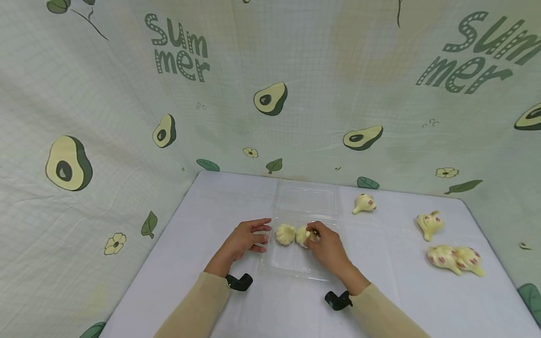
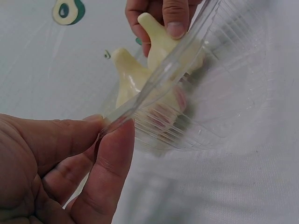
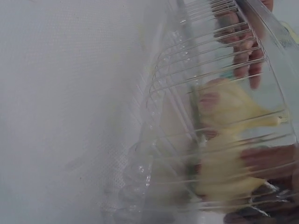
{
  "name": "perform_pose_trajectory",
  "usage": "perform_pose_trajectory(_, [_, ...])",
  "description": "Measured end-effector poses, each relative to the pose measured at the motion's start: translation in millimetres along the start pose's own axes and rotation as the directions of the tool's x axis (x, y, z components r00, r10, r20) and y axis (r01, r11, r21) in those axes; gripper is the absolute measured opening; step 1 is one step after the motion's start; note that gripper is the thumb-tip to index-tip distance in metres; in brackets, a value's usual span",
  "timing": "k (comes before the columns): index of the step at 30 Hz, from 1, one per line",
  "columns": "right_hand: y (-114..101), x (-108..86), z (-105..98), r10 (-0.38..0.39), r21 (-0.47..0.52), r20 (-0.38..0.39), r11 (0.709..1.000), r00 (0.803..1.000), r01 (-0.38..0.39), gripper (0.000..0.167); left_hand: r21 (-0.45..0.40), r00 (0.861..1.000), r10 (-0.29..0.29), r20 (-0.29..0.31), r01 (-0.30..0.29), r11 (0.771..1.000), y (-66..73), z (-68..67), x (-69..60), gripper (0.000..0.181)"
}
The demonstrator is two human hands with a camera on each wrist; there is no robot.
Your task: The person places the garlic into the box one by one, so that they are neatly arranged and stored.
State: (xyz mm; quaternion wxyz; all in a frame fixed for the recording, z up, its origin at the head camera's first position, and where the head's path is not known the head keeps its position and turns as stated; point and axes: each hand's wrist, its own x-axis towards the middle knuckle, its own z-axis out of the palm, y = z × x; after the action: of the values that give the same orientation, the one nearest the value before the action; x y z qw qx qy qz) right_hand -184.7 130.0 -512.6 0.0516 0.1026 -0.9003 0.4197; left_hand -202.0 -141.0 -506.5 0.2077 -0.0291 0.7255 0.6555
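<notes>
A clear plastic clamshell box lies unfolded, its lid laid back behind it. Inside the base, toward the far left, one garlic bulb sits beside a second garlic bulb. My right hand grips the second bulb; in the left wrist view its thumb and fingers pinch that bulb near the neck. At the box's left side, my left hand pinches the rim between thumb and index finger. The right wrist view looks through the ribbed wall, and the right hand's grip is blurred there.
Several garlic bulbs lie outside the box on the white table: one bulb right of the lid, another farther right, and a touching pair nearer the right edge. A patterned cloth hangs behind and beside the table.
</notes>
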Motion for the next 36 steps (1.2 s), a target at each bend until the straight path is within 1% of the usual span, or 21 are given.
perform_pose_trajectory(6, [-1.4, 1.0, -2.8, 0.031, -0.005, 0.023, 1.000, 0.999, -0.031, 0.027, 0.013, 1.000, 0.000, -0.004, 0.000, 1.000, 0.1, 0.1, -0.2, 0.059])
perform_pose_trajectory(9, [-1.0, 1.9, -3.2, 0.053, 0.002, 0.038, 0.999, 0.998, -0.053, 0.029, 0.019, 1.000, -0.006, -0.008, 0.006, 1.000, -0.1, 0.3, 0.0, 0.059])
perform_pose_trajectory(17, [-0.3, 2.8, -2.5, 0.092, 0.002, 0.045, 0.996, 0.995, -0.092, 0.034, 0.022, 1.000, -0.003, -0.008, 0.004, 1.000, -0.5, 0.1, 0.3, 0.058])
perform_pose_trajectory(21, [0.0, 2.4, -2.5, 0.089, 0.002, 0.045, 0.996, 0.995, -0.089, 0.035, 0.026, 1.000, -0.004, -0.008, 0.005, 1.000, 0.4, 0.4, -0.1, 0.058])
perform_pose_trajectory(29, [-0.5, 2.6, -2.0, 0.071, -0.004, 0.019, 0.998, 0.997, -0.071, 0.037, 0.021, 1.000, -0.007, -0.004, 0.007, 1.000, 1.8, 0.8, -0.6, 0.059])
perform_pose_trajectory(36, [-1.4, 2.4, -4.5, 0.076, 0.004, 0.019, 0.997, 0.997, -0.076, 0.041, 0.029, 1.000, -0.020, -0.009, 0.020, 0.999, 0.8, 0.5, 0.3, 0.059])
